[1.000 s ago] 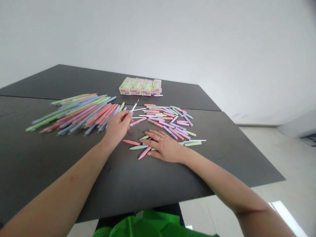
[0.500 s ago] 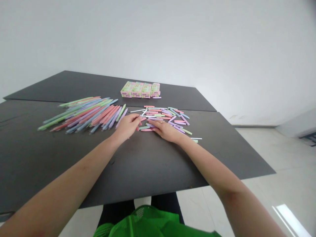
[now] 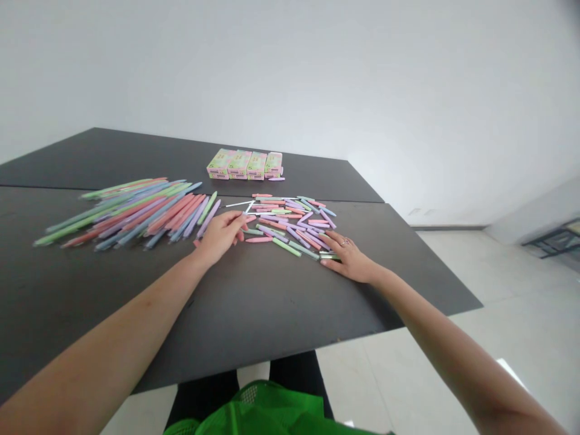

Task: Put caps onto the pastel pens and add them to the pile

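Observation:
My left hand (image 3: 221, 237) is closed, pinching a thin white stick (image 3: 249, 206) between thumb and forefinger. A bit of pink shows below its wrist side; most of it is hidden by the hand. My right hand (image 3: 348, 257), with a ring on one finger, lies palm down with its fingers stretched out at the near right edge of a loose spread of short pastel pen-like tubes (image 3: 286, 247). Its fingertips touch a few tubes and white sticks (image 3: 328, 256). The tubes are pink, purple, green and blue.
A large heap of long pastel pens (image 3: 136, 211) lies to the left. Several small green-and-pink boxes (image 3: 238, 164) stand in a row at the back, with a purple tube (image 3: 277, 179) in front. The dark table (image 3: 272, 302) ends at a near edge and a right edge.
My right hand has moved right and nearer, off the middle of the tubes to their right edge, uncovering several. My left hand keeps the white stick. The view has shifted slightly right.

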Available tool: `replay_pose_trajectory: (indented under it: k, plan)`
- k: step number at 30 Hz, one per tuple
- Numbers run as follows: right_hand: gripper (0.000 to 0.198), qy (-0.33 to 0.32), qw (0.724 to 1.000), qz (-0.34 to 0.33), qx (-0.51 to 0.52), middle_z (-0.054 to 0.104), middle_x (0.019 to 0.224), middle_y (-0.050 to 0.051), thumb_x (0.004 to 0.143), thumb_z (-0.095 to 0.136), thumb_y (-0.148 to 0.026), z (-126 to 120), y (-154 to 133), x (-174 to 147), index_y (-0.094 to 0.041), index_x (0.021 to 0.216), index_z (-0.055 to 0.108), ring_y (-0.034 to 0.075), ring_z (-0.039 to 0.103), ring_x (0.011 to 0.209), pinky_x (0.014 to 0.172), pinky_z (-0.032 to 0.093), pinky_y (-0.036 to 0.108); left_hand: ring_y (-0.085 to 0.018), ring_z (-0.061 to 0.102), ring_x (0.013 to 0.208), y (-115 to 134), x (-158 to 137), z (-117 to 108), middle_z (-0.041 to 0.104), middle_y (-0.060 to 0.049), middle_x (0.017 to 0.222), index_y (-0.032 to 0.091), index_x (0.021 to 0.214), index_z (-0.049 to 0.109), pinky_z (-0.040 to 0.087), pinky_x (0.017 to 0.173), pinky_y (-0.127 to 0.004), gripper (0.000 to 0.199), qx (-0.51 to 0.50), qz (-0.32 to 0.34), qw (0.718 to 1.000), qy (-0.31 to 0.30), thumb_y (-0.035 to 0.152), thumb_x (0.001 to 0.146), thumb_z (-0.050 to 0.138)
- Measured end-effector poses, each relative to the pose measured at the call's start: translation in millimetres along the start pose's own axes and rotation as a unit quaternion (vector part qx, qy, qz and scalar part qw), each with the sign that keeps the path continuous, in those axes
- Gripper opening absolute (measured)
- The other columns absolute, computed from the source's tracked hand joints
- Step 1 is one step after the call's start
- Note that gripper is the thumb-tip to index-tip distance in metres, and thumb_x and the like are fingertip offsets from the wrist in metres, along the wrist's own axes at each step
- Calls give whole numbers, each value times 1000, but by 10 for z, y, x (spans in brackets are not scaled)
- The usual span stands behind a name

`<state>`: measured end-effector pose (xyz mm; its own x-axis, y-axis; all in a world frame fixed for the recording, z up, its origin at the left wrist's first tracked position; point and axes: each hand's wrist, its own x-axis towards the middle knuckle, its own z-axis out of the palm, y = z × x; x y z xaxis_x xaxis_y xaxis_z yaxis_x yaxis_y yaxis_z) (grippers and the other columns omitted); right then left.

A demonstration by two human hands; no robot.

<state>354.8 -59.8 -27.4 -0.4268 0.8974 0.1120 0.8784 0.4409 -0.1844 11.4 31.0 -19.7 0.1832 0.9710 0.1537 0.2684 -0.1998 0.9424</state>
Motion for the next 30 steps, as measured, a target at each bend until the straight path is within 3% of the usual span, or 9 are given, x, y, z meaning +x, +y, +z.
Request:
replay_pose_trajectory:
  k: [6, 10, 14, 21, 30]
  plan:
    - [60, 14, 1000, -7, 5, 34, 150, 20, 97, 37, -47, 191, -172, 286, -18, 149, 29, 30, 31, 141, 111, 32, 51, -10, 52, 47, 10, -15, 105, 58, 1, 61, 16, 81, 61, 39, 43, -20, 27, 11, 28, 999, -26, 42, 87, 52]
    - [50, 59, 997, -26, 52, 43, 140, 20, 97, 41, -38, 276, -287, 556, -16, 142, 40, 29, 40, 133, 109, 36, 49, -10, 51, 47, 12, -34, 138, 54, 3, 54, 17, 75, 60, 40, 45, -20, 31, 43, 40, 996, -62, 42, 89, 49]
    - [33, 97, 989, -45, 99, 55, 121, 18, 95, 45, -27, 302, -302, 774, -14, 123, 55, 26, 51, 116, 101, 42, 43, -10, 52, 48, 0, -41, 117, 56, 2, 58, 17, 77, 61, 40, 45, -21, 31, 34, 42, 997, -50, 43, 90, 49]
    - [20, 137, 975, 30, 173, 65, 105, 11, 85, 55, -21, 268, -202, 1028, -17, 103, 62, 24, 58, 99, 90, 44, 39, -10, 51, 47, 76, -90, 76, 55, 3, 54, 17, 77, 59, 40, 47, -22, 32, 28, 42, 998, -48, 43, 91, 48]
    - [31, 88, 933, 64, 343, 68, 95, 4, 81, 61, -27, 178, -112, 1110, -17, 110, 62, 16, 58, 75, 74, 47, 31, -10, 52, 50, 146, -140, -18, 57, 2, 62, 17, 81, 60, 41, 48, -22, 29, 39, 47, 996, -58, 42, 91, 48]
